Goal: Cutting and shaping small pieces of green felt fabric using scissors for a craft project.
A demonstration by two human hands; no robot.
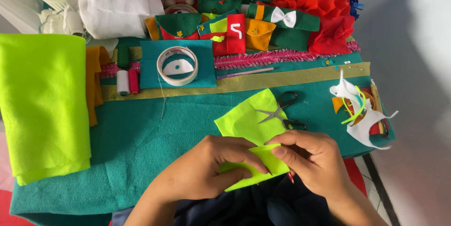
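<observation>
**2 hands pinch lime felt**

A folded lime cloth [44, 106] lies far left. The left hand [204, 169] and right hand [314, 160] both pinch a lime felt piece [249, 122] at the teal table's [131, 151] near edge; scissors [282, 112] rest on it.
</observation>
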